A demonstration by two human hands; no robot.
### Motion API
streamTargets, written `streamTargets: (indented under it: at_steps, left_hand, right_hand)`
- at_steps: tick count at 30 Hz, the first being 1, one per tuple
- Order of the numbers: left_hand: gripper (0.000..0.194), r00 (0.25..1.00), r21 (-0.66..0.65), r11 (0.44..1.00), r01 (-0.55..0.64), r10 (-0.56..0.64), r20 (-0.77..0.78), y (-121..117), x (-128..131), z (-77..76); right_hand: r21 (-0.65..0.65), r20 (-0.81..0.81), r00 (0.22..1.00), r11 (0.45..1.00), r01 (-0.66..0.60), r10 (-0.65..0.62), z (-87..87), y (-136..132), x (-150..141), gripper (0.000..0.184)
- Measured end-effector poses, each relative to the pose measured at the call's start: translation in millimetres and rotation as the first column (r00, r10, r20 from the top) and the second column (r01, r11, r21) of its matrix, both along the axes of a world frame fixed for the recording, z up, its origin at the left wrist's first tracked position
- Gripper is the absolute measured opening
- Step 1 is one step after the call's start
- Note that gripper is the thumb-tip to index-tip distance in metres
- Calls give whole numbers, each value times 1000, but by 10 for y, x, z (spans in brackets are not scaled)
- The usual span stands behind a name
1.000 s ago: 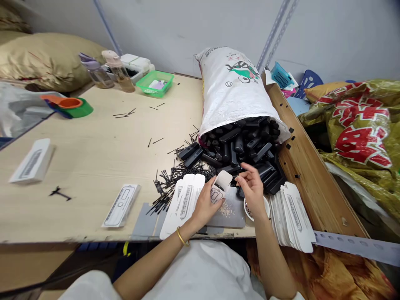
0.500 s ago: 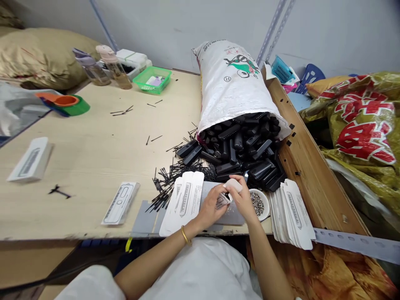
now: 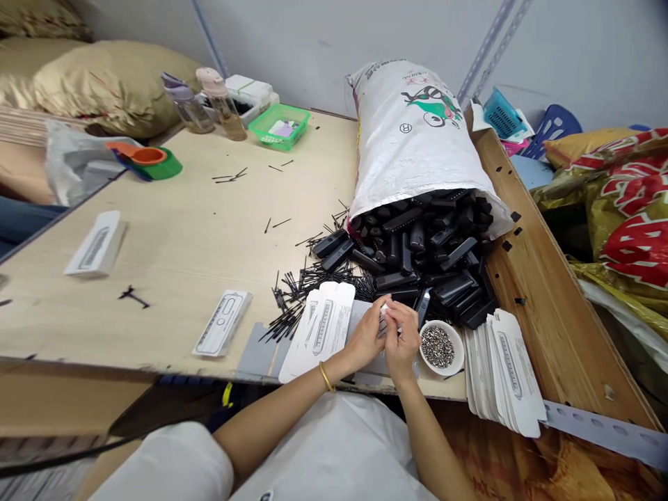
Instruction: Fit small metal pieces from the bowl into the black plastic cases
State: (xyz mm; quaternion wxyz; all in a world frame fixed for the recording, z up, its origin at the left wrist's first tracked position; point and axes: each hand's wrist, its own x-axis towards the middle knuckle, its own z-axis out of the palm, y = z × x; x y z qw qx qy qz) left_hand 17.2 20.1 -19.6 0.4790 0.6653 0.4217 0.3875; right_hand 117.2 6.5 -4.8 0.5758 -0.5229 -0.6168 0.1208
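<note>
Around your work there is much: beyond your hands, a white sack [image 3: 410, 139] of shiny woven-looking material lies on the table [image 3: 188, 243], and from its mouth long black pieces [image 3: 449, 285], smooth and with rounded edges, spill almost to your fingers. Thin black sticks [image 3: 295, 313] lie in a loose heap left of them. Close on your left side is a pile of flat printed cartons [image 3: 323, 327]; on your right, a round white bowl [image 3: 459, 351] with small shiny metal bits [image 3: 437, 346], then a second carton stack [image 3: 506, 369], leaning and fanned. So the free room is narrow. The small white box [image 3: 385, 310] is between your two hands, above a grey sheet [image 3: 360, 312], mostly hidden by fingers. Your left hand [image 3: 368, 335] closes around its side; your right hand [image 3: 401, 341] pinches at its top with bent fingers.
</note>
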Motion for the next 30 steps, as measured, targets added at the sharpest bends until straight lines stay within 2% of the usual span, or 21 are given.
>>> streamTargets:
  at_steps: [4,6,10,12,15,17,22,25,28,30]
  left_hand:
    - [64,999,4,1000,12,-11,-34,14,41,24]
    - [64,999,12,1000,18,-17,-45,5,48,26]
    - [65,999,4,1000,13,-13,-38,-6,33,-1]
    - [64,999,2,1000,10,-10,-36,-1,23,-10]
    - [64,999,0,1000,9,-9,-51,13,13,-9]
    - [65,998,-4,1000,11,-12,-60,16,5,-11]
    - [63,999,21,1000,23,-22,-46,-6,20,-22]
    - [65,998,42,999,11,-9,-55,-6,33,51]
    - [62,972,-16,996,-85,79,-222,26,-150,197]
    - [56,877,-52,967,-251,204,-435,49,-473,269]
  right_hand:
    - [-205,-140,985,976,71,-101,19,24,61,15]
    - [-241,-149,980,966,93,-131,45,35,96,16]
    - [-53,-15,1000,998,-19,18,16,16,99,19]
    - [-3,-33,998,999,-55,55,-34,-13,83,24]
    - [-96,-120,991,992,-76,65,-80,-38,90,25]
    - [-142,-113,991,986,-82,66,-68,-32,115,23]
    - [-31,91,991,995,-90,93,-18,-13,137,19]
    - [-22,111,987,994,-111,113,-36,-41,114,22]
    - [-132,18,983,975,-181,185,-73,-66,139,29]
    - [-196,-72,985,966,-168,157,-104,-63,213,34]
